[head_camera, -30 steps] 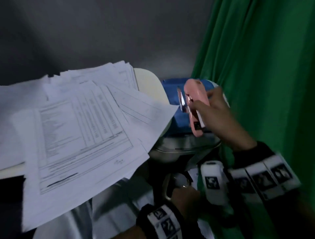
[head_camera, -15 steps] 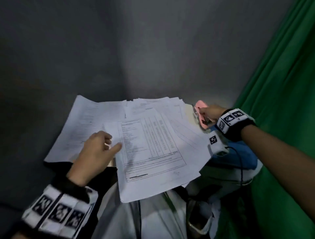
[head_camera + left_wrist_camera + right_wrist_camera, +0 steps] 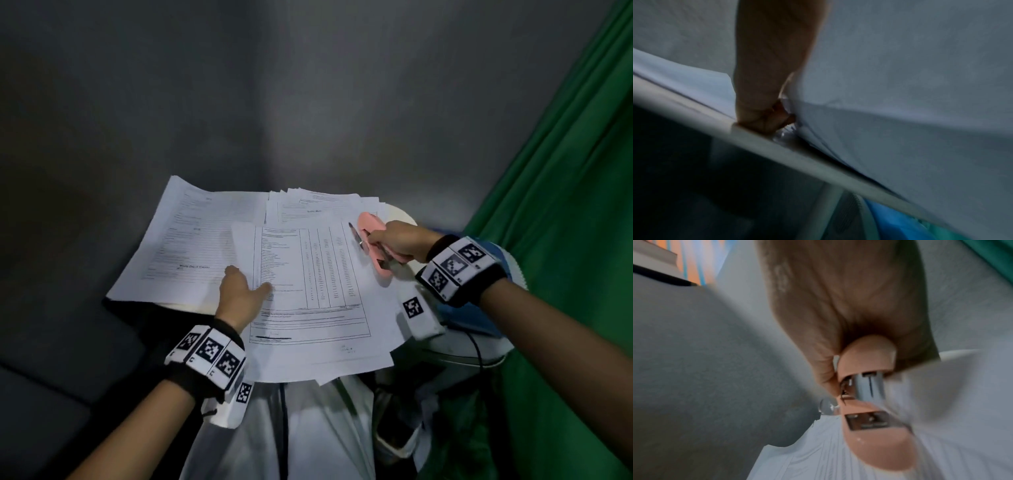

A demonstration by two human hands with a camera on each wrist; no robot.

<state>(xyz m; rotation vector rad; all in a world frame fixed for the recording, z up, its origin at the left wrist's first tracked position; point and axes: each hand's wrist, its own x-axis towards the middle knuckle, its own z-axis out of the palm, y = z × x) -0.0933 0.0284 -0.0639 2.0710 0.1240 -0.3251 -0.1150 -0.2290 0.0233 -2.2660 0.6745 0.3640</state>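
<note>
A printed sheet (image 3: pixel 308 291) with a table of figures lies on top of a loose pile of papers on a small pale table (image 3: pixel 400 216). My left hand (image 3: pixel 250 284) pinches the sheet's left edge, thumb on top and fingers tucked under. The left wrist view shows the curled fingers (image 3: pixel 764 113) under the paper (image 3: pixel 900 113) at the table's edge (image 3: pixel 777 146). My right hand (image 3: pixel 380 240) grips a pink stapler (image 3: pixel 371 222) at the sheet's upper right corner. The stapler (image 3: pixel 869 443) is blurred in the right wrist view, its jaws apart over the paper.
More printed sheets (image 3: pixel 191 246) fan out to the left and behind. A green curtain (image 3: pixel 565 205) hangs at the right, and grey walls meet in a corner behind the table. A blue object (image 3: pixel 479 322) and white plastic (image 3: pixel 308 428) sit beside and below the table.
My left hand rose from below the table and took the sheet's left edge. My right hand carried the stapler from beside the table over to the sheet's upper right corner.
</note>
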